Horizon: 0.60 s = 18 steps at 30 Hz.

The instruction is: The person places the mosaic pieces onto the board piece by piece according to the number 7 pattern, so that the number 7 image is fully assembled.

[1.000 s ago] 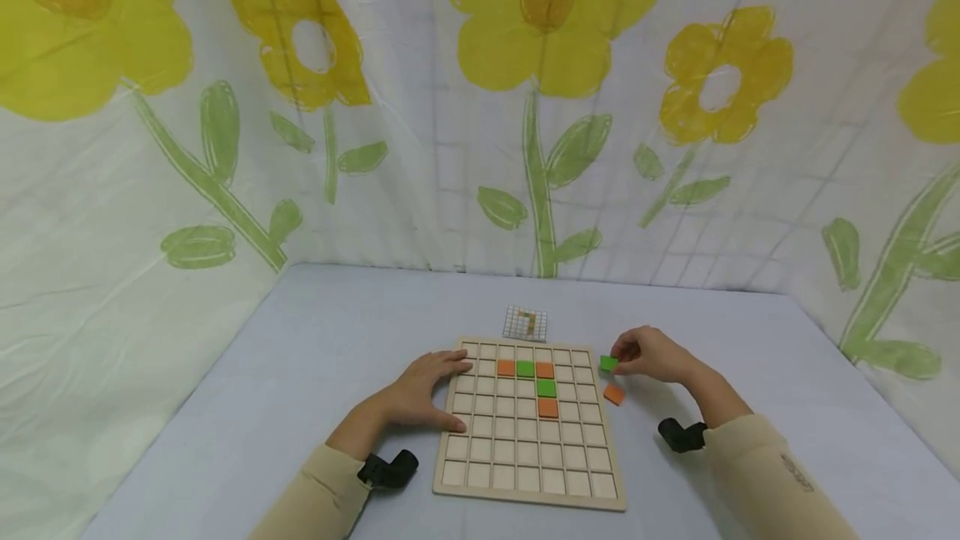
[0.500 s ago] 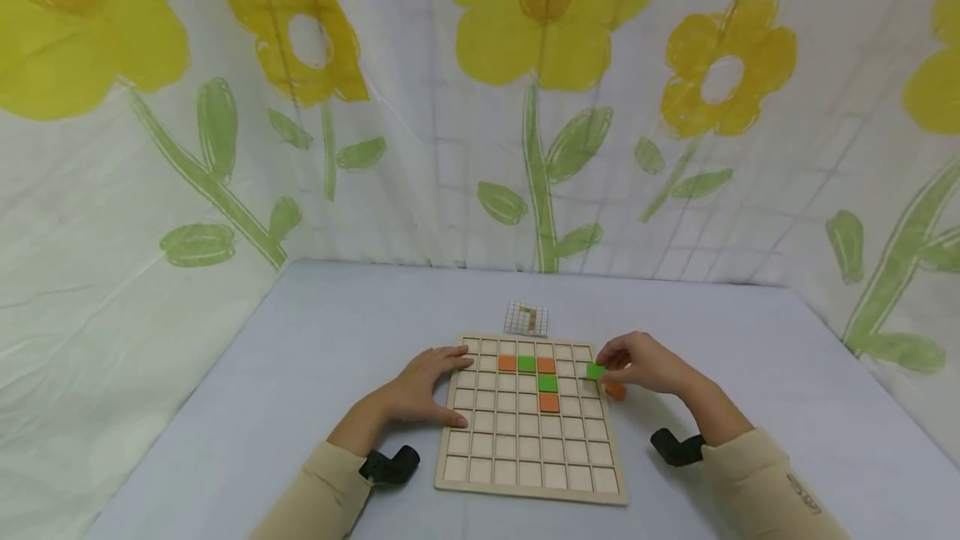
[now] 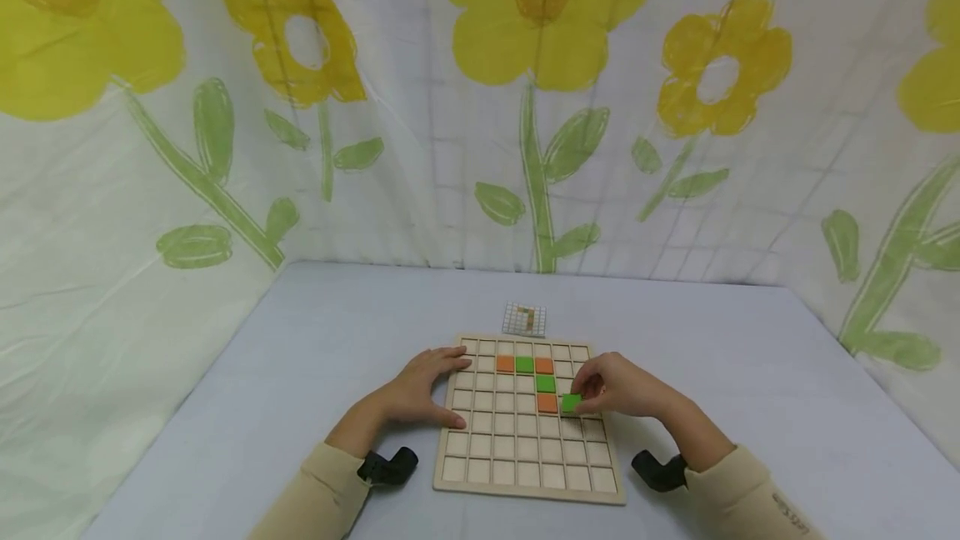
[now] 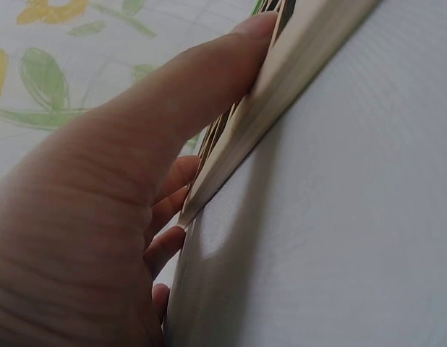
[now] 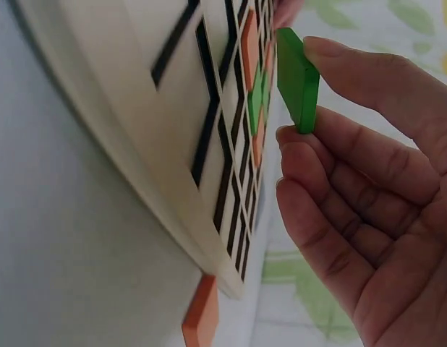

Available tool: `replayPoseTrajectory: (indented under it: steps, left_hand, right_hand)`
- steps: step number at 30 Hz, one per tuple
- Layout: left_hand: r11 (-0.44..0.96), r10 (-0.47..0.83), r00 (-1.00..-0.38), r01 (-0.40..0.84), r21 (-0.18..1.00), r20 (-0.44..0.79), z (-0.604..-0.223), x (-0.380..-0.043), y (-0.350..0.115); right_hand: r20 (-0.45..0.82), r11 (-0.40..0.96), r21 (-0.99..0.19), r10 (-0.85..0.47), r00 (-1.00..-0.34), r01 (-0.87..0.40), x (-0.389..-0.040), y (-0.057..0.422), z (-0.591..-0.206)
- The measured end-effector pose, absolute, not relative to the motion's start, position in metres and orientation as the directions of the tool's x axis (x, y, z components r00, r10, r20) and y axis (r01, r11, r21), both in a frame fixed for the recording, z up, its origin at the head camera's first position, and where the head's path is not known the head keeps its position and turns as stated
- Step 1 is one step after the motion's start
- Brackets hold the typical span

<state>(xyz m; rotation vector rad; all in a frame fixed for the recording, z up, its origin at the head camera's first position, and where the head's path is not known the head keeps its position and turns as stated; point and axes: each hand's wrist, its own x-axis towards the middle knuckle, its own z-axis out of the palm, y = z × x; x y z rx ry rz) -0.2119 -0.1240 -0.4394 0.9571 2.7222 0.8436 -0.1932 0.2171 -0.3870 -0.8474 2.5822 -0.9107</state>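
Over the wooden grid board (image 3: 525,473), beside its lowest orange tile (image 3: 547,403), the right hand (image 3: 618,390) pinches a green tile (image 3: 572,402) between its fingers (image 5: 368,155). At the board's left edge the left hand (image 3: 420,394) rests with fingers spread, pressing the rim. Pale blue surface (image 3: 300,357), flowered curtain (image 3: 450,107) behind.

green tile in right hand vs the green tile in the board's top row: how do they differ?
The held green tile is pinched by the right hand and tilted above the board; the top-row green tile lies flat in its cell, untouched. The held one sits right of the lower orange tile; the top-row one sits between two orange tiles. Both are green, square and look alike in size.
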Motion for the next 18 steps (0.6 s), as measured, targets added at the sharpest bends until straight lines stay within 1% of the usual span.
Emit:
replayPoseTrajectory:
  steps: [10,18]
  left_hand:
    - [0.639,0.613,-0.788,0.536,0.551,0.055,-0.440,-0.213,-0.123]
    - [0.651,0.610,-0.791,0.531,0.542,0.043,-0.442,-0.214,-0.125]
  right_hand:
    - [-0.073,0.592,-0.666,-0.656,-0.751,-0.453,-0.182,0.203,-0.393]
    - [-0.043,0.572,-0.656,-0.679,-0.733,-0.492,-0.180,0.194,-0.393]
